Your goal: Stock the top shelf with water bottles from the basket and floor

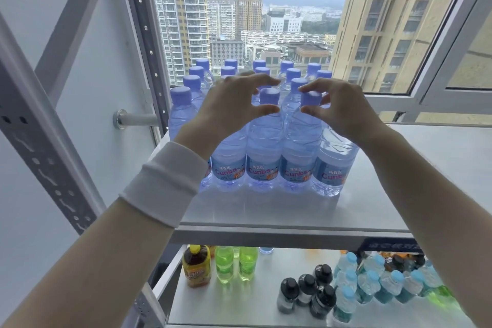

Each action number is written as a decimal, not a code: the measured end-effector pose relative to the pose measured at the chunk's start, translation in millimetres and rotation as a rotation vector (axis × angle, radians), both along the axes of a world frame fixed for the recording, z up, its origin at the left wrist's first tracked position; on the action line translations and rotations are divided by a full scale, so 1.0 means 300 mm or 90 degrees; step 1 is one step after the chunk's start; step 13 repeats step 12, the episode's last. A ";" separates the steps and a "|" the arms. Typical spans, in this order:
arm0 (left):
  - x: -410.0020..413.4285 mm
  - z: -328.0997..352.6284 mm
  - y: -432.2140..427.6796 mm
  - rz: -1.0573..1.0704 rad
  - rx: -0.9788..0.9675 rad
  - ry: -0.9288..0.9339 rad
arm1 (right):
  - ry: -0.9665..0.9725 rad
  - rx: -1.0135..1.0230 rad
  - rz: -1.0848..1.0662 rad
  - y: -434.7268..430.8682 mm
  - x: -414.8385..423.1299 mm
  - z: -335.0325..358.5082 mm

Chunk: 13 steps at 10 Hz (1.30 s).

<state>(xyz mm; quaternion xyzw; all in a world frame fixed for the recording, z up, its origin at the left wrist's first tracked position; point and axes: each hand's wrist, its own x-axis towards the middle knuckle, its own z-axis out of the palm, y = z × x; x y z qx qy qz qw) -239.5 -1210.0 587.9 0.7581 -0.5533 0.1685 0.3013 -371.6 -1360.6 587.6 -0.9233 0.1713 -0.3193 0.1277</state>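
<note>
Purple-capped water bottles stand in tight rows on the top shelf, right under your hands. Your left hand and right hand hover side by side over two front-row caps, fingers curved apart, gripping nothing. Below your wrists, the lower shelf holds mixed drinks.

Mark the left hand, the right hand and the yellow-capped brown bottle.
left hand (229,108): head view, back of the hand.
right hand (340,106): head view, back of the hand.
brown bottle (196,261): head view, body above the label.
</note>
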 end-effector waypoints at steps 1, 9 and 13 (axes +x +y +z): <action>0.010 0.000 -0.025 0.018 0.027 0.008 | 0.007 0.005 -0.001 -0.001 -0.001 0.000; -0.125 -0.056 0.045 0.151 -0.020 -0.118 | -0.025 -0.090 -0.043 0.120 -0.071 -0.068; -0.226 -0.159 0.153 0.201 -0.001 -0.170 | -0.090 -0.222 -0.068 0.251 -0.128 -0.220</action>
